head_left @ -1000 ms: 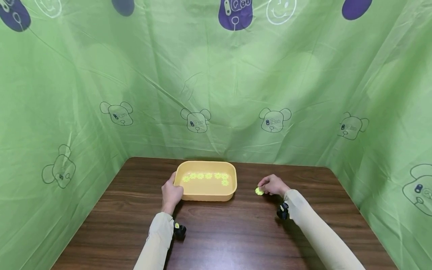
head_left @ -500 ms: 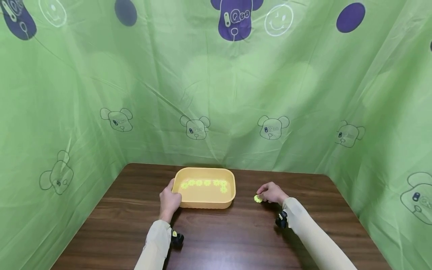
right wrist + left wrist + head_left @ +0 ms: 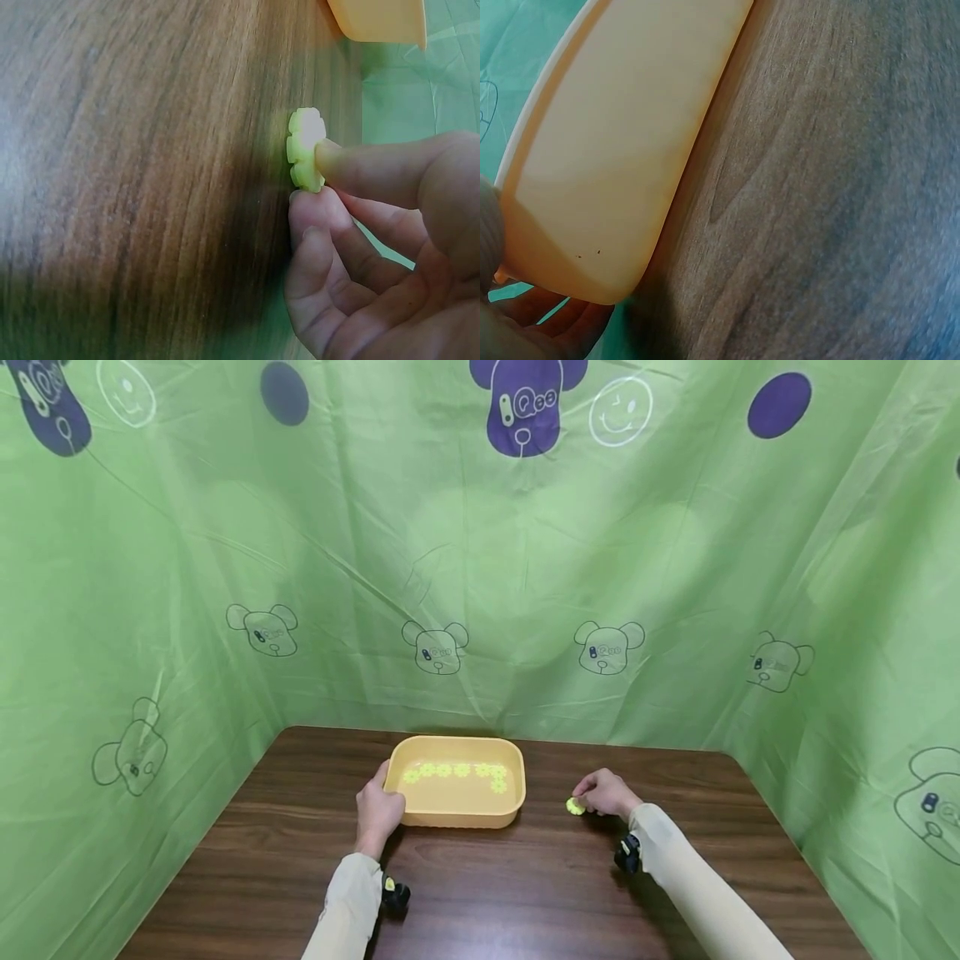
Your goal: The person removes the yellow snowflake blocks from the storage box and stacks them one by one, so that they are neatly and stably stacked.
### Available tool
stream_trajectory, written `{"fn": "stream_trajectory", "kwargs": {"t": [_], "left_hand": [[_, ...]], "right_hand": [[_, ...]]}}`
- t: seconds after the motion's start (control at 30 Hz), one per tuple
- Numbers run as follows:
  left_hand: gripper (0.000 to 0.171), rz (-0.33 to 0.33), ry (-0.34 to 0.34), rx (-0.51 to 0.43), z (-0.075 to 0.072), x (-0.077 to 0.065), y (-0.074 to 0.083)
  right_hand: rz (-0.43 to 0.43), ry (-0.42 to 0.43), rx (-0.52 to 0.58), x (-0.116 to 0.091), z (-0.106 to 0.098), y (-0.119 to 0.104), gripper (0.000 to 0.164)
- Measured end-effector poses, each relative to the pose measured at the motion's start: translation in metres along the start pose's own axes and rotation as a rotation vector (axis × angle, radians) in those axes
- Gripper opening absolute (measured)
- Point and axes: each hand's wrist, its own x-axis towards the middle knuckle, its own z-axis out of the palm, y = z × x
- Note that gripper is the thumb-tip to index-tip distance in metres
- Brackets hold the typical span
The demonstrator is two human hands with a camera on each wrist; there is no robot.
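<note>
A shallow yellow plastic bin (image 3: 457, 819) stands on the table, with several yellow-green flower-shaped pieces (image 3: 445, 770) along the far side of its floor and at its right. My left hand (image 3: 377, 810) grips the bin's left end. In the left wrist view the bin's outer wall (image 3: 622, 150) fills much of the picture, and the fingers (image 3: 536, 315) curl round its end. To the right of the bin, my right hand (image 3: 606, 793) holds one flower-shaped piece (image 3: 305, 148) close over the tabletop. The thumb (image 3: 367, 165) presses on its face, and fingertips are at its edge.
The dark wood-grain table (image 3: 517, 893) has bare surface in front of the bin and between the hands. Green cloth (image 3: 525, 593) with printed bear heads hangs behind the table and along both sides. Dark wrist cameras (image 3: 627, 853) are strapped below both hands.
The whole head view has shifted, so table, bin and hands appear slightly lower. Both hands keep their places: left at the bin's end, right on the flower-shaped piece.
</note>
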Motion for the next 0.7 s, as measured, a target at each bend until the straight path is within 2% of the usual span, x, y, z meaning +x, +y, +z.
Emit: {"fn": "stream_trajectory", "kwargs": {"t": [0.4,0.7], "left_hand": [[0.070,-0.006,-0.012,-0.001,-0.003,-0.001,0.001],[0.072,-0.020,-0.030,-0.010,0.000,0.002,0.002]], "right_hand": [[-0.012,-0.002,-0.070,-0.001,0.002,-0.005,0.008],[0.011,0.014,-0.116,-0.001,-0.001,-0.012,0.005]]}}
